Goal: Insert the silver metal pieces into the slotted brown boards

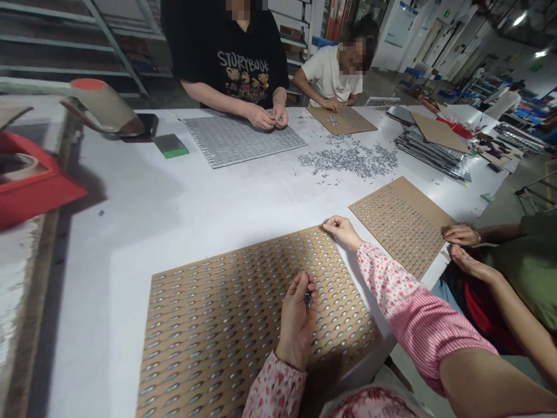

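In front of me lies a brown board (217,259) covered in rows of small silvery oval metal pieces. My left hand (296,319) is above the right half of this board, fingers curled around a few small metal pieces (308,298). At the board's far right corner, my right hand (343,231) has thumb and forefinger pinched together, close to or touching the surface. Whatever lies between those fingertips is too small to make out. Patterned pink sleeves cover both forearms.
A heap of loose metal pieces (352,159) lies mid-table. Across from me, one person works over a silvery sheet (243,142), another over a brown board (361,119). At right, a co-worker's hands (463,235) meet another board (429,212). A red box (35,191) stands left.
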Demonstrator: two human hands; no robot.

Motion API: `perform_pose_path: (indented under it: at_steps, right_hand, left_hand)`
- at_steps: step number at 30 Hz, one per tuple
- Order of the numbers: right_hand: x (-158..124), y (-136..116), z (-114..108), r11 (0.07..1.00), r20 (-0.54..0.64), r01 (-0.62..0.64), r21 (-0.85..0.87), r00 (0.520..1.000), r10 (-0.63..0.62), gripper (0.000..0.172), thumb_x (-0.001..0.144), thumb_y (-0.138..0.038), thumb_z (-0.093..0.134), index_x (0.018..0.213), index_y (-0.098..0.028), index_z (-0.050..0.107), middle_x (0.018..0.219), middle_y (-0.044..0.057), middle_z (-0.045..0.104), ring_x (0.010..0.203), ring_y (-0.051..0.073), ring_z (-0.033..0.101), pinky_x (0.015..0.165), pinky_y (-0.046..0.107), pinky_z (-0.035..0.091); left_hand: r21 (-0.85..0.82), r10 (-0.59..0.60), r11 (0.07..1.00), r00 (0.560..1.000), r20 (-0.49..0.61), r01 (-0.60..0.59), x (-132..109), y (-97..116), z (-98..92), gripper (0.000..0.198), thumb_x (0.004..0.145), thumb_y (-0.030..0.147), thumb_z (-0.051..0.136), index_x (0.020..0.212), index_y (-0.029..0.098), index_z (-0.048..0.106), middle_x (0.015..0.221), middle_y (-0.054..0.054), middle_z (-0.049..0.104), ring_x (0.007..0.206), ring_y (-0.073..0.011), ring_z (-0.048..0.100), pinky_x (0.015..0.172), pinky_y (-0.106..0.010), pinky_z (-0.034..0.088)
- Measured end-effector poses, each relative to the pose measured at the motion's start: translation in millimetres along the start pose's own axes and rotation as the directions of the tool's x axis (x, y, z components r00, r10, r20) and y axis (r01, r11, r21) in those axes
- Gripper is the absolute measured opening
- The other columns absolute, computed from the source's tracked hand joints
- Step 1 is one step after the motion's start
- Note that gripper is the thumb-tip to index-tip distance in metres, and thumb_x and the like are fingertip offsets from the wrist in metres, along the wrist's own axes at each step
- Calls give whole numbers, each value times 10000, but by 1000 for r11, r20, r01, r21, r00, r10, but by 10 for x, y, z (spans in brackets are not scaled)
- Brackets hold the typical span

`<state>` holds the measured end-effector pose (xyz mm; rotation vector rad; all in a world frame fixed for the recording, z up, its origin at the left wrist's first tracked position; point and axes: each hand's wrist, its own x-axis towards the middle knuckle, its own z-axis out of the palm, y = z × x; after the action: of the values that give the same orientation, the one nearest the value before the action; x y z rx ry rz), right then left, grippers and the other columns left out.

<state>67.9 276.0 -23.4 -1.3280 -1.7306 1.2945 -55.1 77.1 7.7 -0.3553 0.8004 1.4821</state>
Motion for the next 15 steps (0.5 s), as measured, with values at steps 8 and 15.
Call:
perform_pose_path:
  at_steps: [8,15]
  right_hand:
    - [-700,-383,339,987,599,-15,163,796,-87,340,685,-392,776,898,-158,650,711,-20,611,614,92,535,594,220,422]
    - [-713,-338,464,968,500,-3,252,856,-128,300,750,-431,720,823,-160,613,806,14,639,688,106,566,635,229,444]
  left_hand:
    - [-60,10,998,998,-57,-14,29,8,11,142,723,126,765,842,126,687,752,17,629,584,-32,548,534,-118,441]
    - [-72,18,997,994,-105,-26,6,59,50,36,803,102,681,827,128,681,736,6,639,583,-41,567,541,-121,461]
